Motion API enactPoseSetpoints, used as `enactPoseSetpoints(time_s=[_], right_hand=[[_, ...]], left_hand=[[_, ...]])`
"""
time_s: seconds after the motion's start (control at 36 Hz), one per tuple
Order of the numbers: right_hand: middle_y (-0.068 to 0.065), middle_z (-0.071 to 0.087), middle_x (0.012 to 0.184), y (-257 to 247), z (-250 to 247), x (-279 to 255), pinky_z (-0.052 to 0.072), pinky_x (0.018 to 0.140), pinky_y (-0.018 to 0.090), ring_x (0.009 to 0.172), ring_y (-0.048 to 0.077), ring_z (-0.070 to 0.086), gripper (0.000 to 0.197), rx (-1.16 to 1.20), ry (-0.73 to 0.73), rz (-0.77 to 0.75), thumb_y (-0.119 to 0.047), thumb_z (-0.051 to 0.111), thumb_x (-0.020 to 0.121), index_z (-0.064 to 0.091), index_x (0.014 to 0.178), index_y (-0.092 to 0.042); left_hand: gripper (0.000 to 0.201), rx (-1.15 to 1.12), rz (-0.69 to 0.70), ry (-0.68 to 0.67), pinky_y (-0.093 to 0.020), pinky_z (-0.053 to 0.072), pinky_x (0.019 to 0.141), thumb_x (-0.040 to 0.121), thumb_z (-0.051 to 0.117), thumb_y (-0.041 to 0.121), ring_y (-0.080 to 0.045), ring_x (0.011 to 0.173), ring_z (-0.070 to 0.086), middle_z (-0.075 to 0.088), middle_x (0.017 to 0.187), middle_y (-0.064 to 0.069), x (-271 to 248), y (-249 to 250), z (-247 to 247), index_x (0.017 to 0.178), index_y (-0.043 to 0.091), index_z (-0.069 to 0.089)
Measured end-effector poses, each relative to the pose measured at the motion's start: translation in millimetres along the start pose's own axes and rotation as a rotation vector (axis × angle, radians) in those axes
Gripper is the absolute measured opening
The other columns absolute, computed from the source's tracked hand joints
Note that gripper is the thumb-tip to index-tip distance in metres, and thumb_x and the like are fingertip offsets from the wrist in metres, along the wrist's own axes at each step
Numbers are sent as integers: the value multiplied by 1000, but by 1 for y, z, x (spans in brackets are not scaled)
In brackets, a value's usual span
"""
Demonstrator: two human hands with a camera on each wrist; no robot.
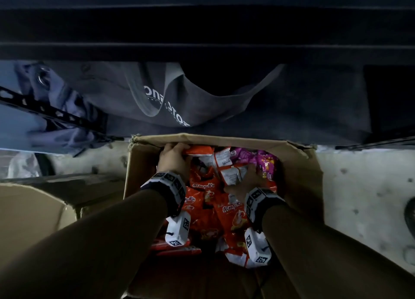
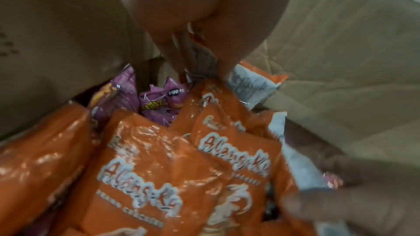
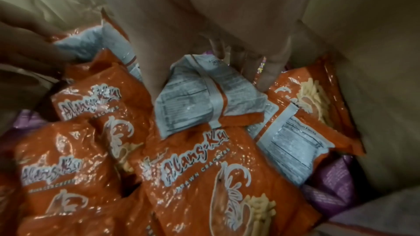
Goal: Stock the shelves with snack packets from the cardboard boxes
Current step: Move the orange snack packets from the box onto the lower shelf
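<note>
Both hands are down inside the open cardboard box (image 1: pixel 298 186), working among the packets. The left hand (image 1: pixel 174 160) is at the far left corner, its fingers curled round the top edge of an orange packet (image 1: pixel 198 151) that leans against the far wall — the left wrist view shows the thumb and fingers pinching that crimped edge. The right hand (image 1: pixel 248 182) lies further right and a little nearer the person, fingers spread and only loosely bent over a packet lying white back up (image 3: pixel 204 94); it seems to press or gather rather than grip, and I cannot make out a firm hold.

The heap of orange packets (image 1: pixel 224 211) lies straight below and between the two wrists, most of them flat with their long sides running roughly away from the person. The purple packets (image 1: pixel 265 161) sit in the far right corner, closer to the right hand.

The orange fronts read something like "Alang-Ku" with "PRAWN CRACKERS" under a prawn drawing, and one white back shows "Nutrition Facts". A purple packet carries "MINI". Beyond the box hangs a grey bag (image 1: pixel 170 96) with broken white lettering I cannot read whole. Above it runs the dark shelving (image 1: pixel 202 29) — up and away from the hands, which is where any lifted packet would have to travel.
</note>
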State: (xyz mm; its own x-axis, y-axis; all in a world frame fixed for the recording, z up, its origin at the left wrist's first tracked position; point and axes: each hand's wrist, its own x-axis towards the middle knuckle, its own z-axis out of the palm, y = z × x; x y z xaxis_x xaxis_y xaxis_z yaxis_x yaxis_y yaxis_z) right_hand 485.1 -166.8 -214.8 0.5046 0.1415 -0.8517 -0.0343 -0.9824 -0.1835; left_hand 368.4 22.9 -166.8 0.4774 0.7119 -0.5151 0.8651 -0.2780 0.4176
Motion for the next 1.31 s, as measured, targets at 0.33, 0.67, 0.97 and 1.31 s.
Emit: enactPoseSetpoints(time_s=[0.33, 0.67, 0.97, 1.31], right_hand=[[5, 35, 160, 2, -36, -62, 41, 114, 52, 145, 35, 38, 133, 134, -19, -74, -61, 83, 45, 16, 157, -36], [-11, 53, 135, -25, -115, -206, 45, 85, 22, 115, 11, 57, 94, 223, 12, -396, -36, 88, 72, 32, 148, -38], [-9, 41, 145, -67, -178, -338, 26, 82, -2, 130, 13, 47, 88, -64, 229, -654, -52, 78, 81, 30, 151, -30], [-17, 32, 119, -112, -228, -376, 55, 87, 37, 107, 15, 56, 87, 125, 467, -826, -57, 77, 72, 28, 142, -39]], left_hand=[[22, 95, 51, 65, -41, 46, 100, 94, 65, 40, -29, 117, 55, 67, 121, -2, -48, 15, -58, 110, 28, 72], [27, 8, -32, 63, -36, 53, 85, 91, 61, 50, -29, 96, 66, 73, 101, -4, -141, 47, -167, 102, 28, 73], [20, -129, 52, 148, -29, 40, 70, 93, 67, 36, -17, 77, 61, 64, 77, 9, -214, 83, -267, 77, 29, 58], [13, -233, 321, 400, -29, 41, 73, 91, 71, 35, -13, 84, 58, 61, 76, 16, -223, 134, -348, 80, 32, 65]])
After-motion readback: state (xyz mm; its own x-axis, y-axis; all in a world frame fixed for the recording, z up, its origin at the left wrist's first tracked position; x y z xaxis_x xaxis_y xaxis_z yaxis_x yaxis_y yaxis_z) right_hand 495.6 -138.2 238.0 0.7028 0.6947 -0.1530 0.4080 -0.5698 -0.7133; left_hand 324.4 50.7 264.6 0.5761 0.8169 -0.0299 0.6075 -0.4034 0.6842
